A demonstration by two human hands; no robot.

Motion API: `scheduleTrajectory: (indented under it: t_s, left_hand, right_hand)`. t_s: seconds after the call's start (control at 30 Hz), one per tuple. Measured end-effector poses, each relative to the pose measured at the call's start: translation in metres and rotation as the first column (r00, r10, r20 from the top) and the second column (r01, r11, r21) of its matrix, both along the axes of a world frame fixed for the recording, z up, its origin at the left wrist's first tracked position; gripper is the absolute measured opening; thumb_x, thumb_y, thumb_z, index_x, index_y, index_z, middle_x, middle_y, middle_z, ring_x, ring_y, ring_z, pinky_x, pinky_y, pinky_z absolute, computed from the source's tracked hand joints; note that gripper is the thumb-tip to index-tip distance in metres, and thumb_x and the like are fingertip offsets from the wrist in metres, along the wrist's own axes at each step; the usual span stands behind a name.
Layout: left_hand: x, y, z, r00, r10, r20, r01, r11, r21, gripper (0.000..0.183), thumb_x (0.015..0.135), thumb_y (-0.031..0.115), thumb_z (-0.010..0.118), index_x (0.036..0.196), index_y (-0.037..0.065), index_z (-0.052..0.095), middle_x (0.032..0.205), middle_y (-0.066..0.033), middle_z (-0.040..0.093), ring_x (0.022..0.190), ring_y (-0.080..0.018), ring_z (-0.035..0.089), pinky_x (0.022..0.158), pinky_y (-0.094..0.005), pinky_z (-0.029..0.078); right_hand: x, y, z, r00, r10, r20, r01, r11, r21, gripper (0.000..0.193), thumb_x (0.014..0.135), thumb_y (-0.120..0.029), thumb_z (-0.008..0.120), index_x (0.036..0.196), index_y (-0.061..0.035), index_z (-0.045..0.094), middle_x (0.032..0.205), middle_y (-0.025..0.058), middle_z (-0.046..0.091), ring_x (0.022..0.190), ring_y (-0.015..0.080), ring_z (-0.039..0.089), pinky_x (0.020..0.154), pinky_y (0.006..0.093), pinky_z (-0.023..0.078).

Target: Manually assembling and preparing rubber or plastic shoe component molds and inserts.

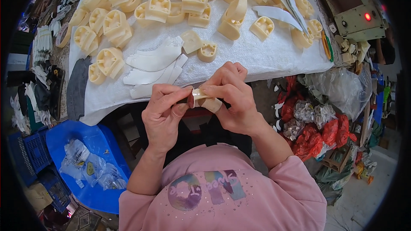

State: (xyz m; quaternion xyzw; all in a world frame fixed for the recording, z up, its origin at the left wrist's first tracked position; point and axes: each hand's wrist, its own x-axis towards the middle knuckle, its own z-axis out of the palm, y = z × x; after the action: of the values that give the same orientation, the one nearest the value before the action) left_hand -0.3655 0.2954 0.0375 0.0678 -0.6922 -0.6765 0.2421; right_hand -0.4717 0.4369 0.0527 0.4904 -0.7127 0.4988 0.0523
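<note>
Just past the near edge of the table, I hold a cream piece that looks like a shoe heel [210,104] with both hands. My left hand [160,117] pinches its left end, where a reddish-brown surface shows. My right hand [235,102] grips the other side with thumb and fingers, hiding part of it. Beyond my hands, a small cream heel [207,52] with round hollows lies next to a flat cream block [191,41]. Curved white cut pieces [156,57] lie overlapped to their left.
Many cream hollow heels [159,7] cover the far part of the white-clothed table [274,62]. White strips [278,15] lie on some at the right. A blue plastic tub [111,145] with clear bags stands lower left; red bags [317,139] lie right. A control box [359,21] shows a red light.
</note>
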Motion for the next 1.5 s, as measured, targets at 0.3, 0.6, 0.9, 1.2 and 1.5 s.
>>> scheduleTrajectory:
  t_s: [0.3, 0.6, 0.9, 1.2, 1.5]
  left_hand:
    - [-0.005, 0.004, 0.008, 0.989, 0.036, -0.145, -0.080, 0.949, -0.304, 0.013, 0.080, 0.011, 0.069, 0.083, -0.001, 0.064, 0.074, -0.0071, 0.060, 0.064, -0.0172, 0.053, 0.056, -0.0262, 0.043]
    - [0.001, 0.001, -0.006, 0.997, 0.001, -0.072, -0.027, 0.930, -0.367, 0.025, 0.082, 0.019, 0.069, 0.073, 0.001, 0.055, 0.066, -0.0061, 0.051, 0.060, -0.0153, 0.045, 0.051, -0.0241, 0.033]
    - [0.000, -0.019, -0.001, 0.946, 0.146, -0.288, -0.284, 0.802, -0.525, 0.030, 0.055, -0.005, 0.075, 0.081, 0.008, 0.068, 0.073, -0.0017, 0.051, 0.071, -0.0216, 0.049, 0.062, -0.0299, 0.041]
    - [0.000, -0.007, 0.013, 0.939, 0.193, -0.283, -0.283, 0.902, -0.326, 0.031, 0.058, -0.008, 0.072, 0.083, 0.010, 0.065, 0.076, -0.0038, 0.050, 0.075, -0.0218, 0.050, 0.068, -0.0321, 0.043]
    - [-0.004, -0.002, 0.009, 0.946, -0.052, -0.320, -0.127, 0.850, -0.512, 0.026, 0.064, -0.013, 0.066, 0.086, 0.000, 0.058, 0.091, -0.0159, 0.059, 0.077, -0.0276, 0.060, 0.063, -0.0331, 0.050]
  right_hand:
    - [0.003, 0.003, 0.001, 0.974, 0.170, 0.151, -0.174, 0.985, 0.017, 0.026, 0.062, 0.004, 0.062, 0.085, -0.0086, 0.059, 0.080, 0.0038, 0.048, 0.079, 0.0205, 0.047, 0.077, 0.0360, 0.026]
    - [0.007, 0.002, 0.000, 0.948, 0.272, 0.167, -0.289, 0.954, 0.084, 0.030, 0.061, 0.003, 0.064, 0.088, -0.0074, 0.058, 0.081, 0.0052, 0.049, 0.080, 0.0231, 0.047, 0.077, 0.0356, 0.029]
    - [0.007, -0.002, 0.018, 0.987, 0.156, -0.037, -0.151, 0.981, 0.122, 0.030, 0.073, -0.021, 0.071, 0.097, -0.0068, 0.060, 0.107, 0.0078, 0.057, 0.098, 0.0284, 0.048, 0.087, 0.0406, 0.033]
    - [0.035, 0.011, -0.013, 0.585, 0.115, 0.803, 0.223, 0.929, -0.296, 0.035, 0.084, -0.012, 0.066, 0.111, 0.0002, 0.049, 0.108, 0.0118, 0.054, 0.092, 0.0142, 0.052, 0.081, 0.0274, 0.044]
    - [0.048, 0.007, -0.010, 0.471, 0.201, 0.859, 0.219, 0.916, -0.335, 0.022, 0.096, -0.014, 0.047, 0.109, 0.0028, 0.049, 0.101, 0.0112, 0.060, 0.090, 0.0152, 0.062, 0.079, 0.0291, 0.052]
